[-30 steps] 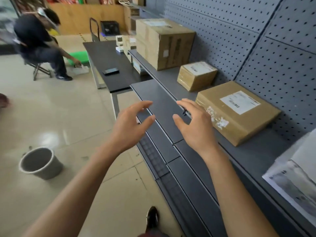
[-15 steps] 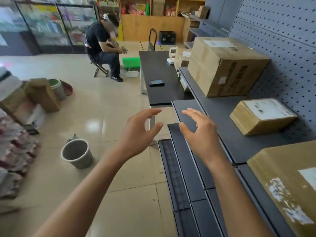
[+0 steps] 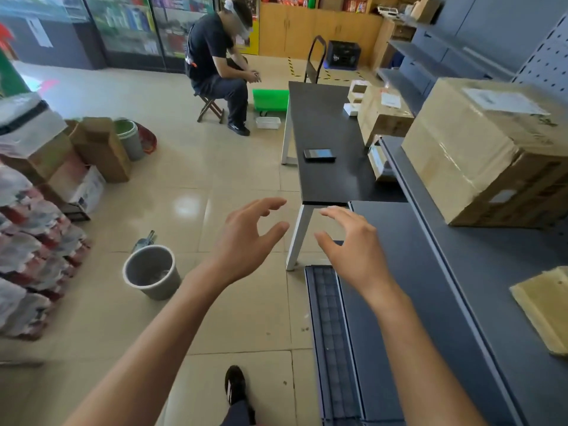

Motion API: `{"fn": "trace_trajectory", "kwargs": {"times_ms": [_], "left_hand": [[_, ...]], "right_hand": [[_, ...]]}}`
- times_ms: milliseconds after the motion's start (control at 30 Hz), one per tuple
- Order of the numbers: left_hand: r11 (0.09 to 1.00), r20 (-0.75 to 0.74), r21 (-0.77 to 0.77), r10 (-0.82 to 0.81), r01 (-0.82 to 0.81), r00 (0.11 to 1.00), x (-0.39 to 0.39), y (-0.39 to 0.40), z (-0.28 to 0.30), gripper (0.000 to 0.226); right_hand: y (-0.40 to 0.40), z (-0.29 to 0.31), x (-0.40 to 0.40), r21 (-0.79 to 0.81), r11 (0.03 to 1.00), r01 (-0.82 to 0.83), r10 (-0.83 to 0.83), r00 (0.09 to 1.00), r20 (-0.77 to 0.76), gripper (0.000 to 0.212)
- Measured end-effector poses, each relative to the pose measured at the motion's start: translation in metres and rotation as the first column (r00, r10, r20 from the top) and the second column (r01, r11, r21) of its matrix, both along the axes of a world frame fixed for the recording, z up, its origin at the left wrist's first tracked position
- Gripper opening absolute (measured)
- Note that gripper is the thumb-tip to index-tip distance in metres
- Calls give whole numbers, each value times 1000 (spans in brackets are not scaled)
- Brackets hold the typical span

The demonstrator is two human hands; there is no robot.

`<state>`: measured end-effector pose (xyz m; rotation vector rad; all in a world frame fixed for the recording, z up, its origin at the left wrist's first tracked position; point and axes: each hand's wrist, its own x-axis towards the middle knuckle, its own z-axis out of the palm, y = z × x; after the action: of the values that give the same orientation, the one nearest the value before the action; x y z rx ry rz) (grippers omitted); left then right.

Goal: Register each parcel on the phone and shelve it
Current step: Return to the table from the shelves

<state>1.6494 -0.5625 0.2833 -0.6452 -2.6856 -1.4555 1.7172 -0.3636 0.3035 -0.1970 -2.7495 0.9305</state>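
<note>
Black phone point(image 3: 319, 155) on table point(image 3: 332, 182), left hand point(image 3: 246, 244) & right hand point(image 3: 353, 250) both released, holding nothing

Supports and loads: grey shelf point(image 3: 430, 192), black table point(image 3: 322, 124).
Shelf is carrying a large taped carton point(image 3: 479, 149) and a flat parcel point(image 3: 544, 305); table is bearing a phone point(image 3: 319, 155) and a small white box point(image 3: 351, 109).

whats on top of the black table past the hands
A dark phone lies flat on the black table. At the far right edge sit a small white box and a cardboard parcel; what lies behind that parcel is covered.
</note>
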Motion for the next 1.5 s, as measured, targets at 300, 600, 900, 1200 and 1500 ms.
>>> {"fn": "trace_trajectory", "kwargs": {"times_ms": [300,600,900,1200,1500], "left_hand": [[998,41,-9,-61,62,997,-119,-17,-3,40],[999,89,-38,1,2,996,-214,-31,-31,36],[998,93,-57,-12,18,996,-324,-4,-43,41],[997,81,-75,2,4,997,-438,23,-36,41],[994,120,-93,-44,55,992,-535,57,-46,41]], "right_hand": [[-23,-5,-117,-9,1000,24,-24,1000,13,42],[-24,-20,-201,-46,999,28,-26,999,31,44],[3,-39,-318,-61,998,36,-31,997,70,46],[29,-43,-443,-79,997,7,0,996,87,47],[62,-52,-528,-73,996,44,-33,989,142,45]]}}
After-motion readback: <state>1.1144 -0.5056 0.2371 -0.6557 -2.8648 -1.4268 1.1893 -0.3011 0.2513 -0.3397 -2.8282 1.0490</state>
